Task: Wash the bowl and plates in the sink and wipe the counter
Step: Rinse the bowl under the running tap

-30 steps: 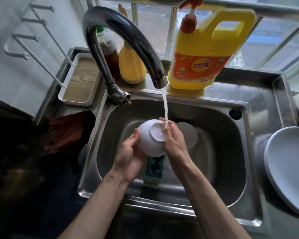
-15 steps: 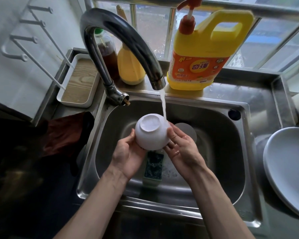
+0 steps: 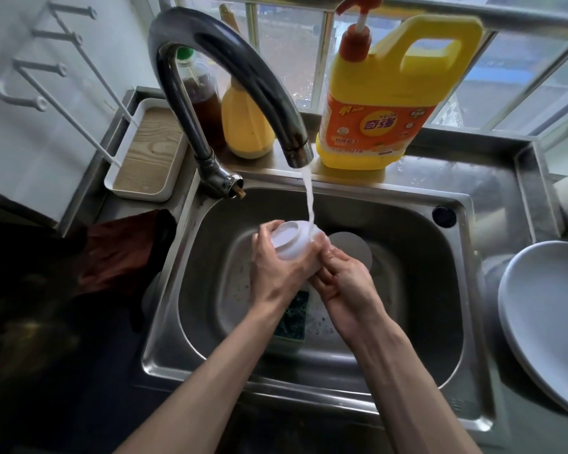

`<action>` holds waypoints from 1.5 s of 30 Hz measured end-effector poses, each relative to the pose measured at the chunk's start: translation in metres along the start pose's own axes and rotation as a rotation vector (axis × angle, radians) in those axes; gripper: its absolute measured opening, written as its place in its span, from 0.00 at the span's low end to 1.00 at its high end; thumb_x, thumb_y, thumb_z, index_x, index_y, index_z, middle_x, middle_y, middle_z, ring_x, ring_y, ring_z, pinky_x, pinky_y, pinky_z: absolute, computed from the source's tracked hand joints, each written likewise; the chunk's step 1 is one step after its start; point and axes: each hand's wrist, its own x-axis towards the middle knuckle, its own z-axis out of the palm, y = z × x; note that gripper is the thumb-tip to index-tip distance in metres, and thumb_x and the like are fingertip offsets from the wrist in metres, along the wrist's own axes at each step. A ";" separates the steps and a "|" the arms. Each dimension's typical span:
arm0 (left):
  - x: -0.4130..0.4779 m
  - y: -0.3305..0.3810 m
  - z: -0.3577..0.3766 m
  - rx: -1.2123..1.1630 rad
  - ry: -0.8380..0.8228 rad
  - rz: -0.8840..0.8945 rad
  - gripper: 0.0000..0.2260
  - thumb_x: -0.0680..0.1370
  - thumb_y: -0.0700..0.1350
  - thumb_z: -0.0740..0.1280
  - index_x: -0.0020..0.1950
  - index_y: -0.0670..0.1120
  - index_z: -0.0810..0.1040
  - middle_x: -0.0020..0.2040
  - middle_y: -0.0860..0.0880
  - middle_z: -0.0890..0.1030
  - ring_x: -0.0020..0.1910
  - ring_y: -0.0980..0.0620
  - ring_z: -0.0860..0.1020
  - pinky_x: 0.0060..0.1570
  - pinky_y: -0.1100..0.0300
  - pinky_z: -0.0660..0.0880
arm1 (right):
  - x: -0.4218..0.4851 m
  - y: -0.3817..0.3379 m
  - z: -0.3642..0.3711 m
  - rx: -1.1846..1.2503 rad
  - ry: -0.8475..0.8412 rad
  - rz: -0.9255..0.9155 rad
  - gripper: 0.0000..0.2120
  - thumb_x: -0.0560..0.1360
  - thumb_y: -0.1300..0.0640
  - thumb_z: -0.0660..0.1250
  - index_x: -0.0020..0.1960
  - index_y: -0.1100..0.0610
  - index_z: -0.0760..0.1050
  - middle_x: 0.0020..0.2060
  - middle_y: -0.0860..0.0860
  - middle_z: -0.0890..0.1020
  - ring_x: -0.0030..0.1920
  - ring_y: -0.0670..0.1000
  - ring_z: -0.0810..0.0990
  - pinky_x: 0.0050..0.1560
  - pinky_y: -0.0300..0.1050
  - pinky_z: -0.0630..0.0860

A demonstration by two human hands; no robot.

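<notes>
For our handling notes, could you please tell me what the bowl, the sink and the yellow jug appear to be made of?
The bowl looks like glazed white ceramic, smooth and glossy with a foot ring, though melamine is possible. The sink looks like brushed stainless steel, grey with soft reflections. The yellow jug is opaque moulded plastic with a printed label.

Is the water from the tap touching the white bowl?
Touching. In the head view the water stream runs unbroken from the tap spout down onto the edge of the upturned white bowl, with no gap.
</notes>
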 end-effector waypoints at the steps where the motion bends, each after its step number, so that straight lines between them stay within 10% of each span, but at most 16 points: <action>1: 0.004 0.005 0.003 0.060 0.071 -0.011 0.30 0.65 0.71 0.72 0.60 0.55 0.74 0.56 0.53 0.79 0.55 0.53 0.79 0.54 0.51 0.79 | -0.001 0.003 0.001 0.002 -0.012 -0.008 0.14 0.83 0.60 0.64 0.64 0.68 0.79 0.57 0.63 0.85 0.53 0.58 0.85 0.51 0.46 0.83; 6: 0.024 0.029 0.007 0.165 0.025 -0.201 0.12 0.78 0.60 0.65 0.51 0.53 0.81 0.51 0.48 0.84 0.52 0.44 0.81 0.53 0.51 0.78 | -0.007 0.015 -0.004 -0.046 -0.034 -0.102 0.14 0.82 0.60 0.66 0.65 0.65 0.79 0.57 0.64 0.85 0.53 0.58 0.86 0.54 0.47 0.85; 14: 0.034 0.038 0.005 -0.154 -0.075 -0.663 0.27 0.81 0.63 0.57 0.68 0.44 0.75 0.60 0.39 0.81 0.57 0.36 0.80 0.60 0.40 0.79 | -0.008 0.026 -0.013 -0.439 -0.095 -0.311 0.07 0.81 0.66 0.67 0.59 0.64 0.78 0.51 0.57 0.87 0.52 0.54 0.86 0.54 0.47 0.83; 19: 0.019 0.029 0.009 -0.147 -0.084 -0.423 0.32 0.68 0.71 0.70 0.63 0.52 0.75 0.56 0.46 0.82 0.52 0.44 0.83 0.53 0.44 0.83 | -0.015 0.025 -0.010 -0.410 -0.128 -0.247 0.10 0.83 0.63 0.66 0.63 0.58 0.79 0.54 0.56 0.87 0.56 0.52 0.86 0.54 0.44 0.83; 25: 0.014 0.027 0.006 -0.003 -0.117 -0.252 0.26 0.74 0.70 0.64 0.60 0.51 0.74 0.59 0.46 0.81 0.58 0.45 0.80 0.60 0.46 0.78 | 0.000 0.015 0.007 -0.275 0.059 -0.197 0.11 0.85 0.54 0.64 0.56 0.57 0.83 0.54 0.62 0.86 0.60 0.64 0.83 0.63 0.64 0.79; 32: 0.010 0.032 0.004 -0.015 -0.084 -0.065 0.23 0.82 0.61 0.50 0.63 0.50 0.76 0.60 0.42 0.80 0.61 0.42 0.79 0.64 0.40 0.74 | 0.005 -0.010 0.019 -0.422 0.047 -0.141 0.11 0.84 0.50 0.66 0.56 0.55 0.83 0.50 0.56 0.88 0.53 0.56 0.87 0.52 0.52 0.84; 42: 0.022 0.065 -0.006 -0.092 -0.234 -0.608 0.30 0.72 0.67 0.73 0.63 0.47 0.76 0.54 0.42 0.82 0.48 0.41 0.83 0.31 0.50 0.83 | -0.020 -0.011 -0.001 -0.369 -0.185 -0.130 0.11 0.82 0.60 0.69 0.63 0.59 0.81 0.55 0.57 0.87 0.57 0.57 0.86 0.56 0.50 0.82; 45: 0.018 0.064 -0.006 -0.121 -0.206 -0.480 0.28 0.76 0.68 0.68 0.62 0.46 0.74 0.53 0.43 0.82 0.49 0.43 0.83 0.42 0.46 0.84 | -0.020 -0.012 0.007 -0.317 -0.125 -0.113 0.11 0.82 0.57 0.69 0.62 0.58 0.82 0.54 0.59 0.87 0.56 0.57 0.86 0.57 0.55 0.83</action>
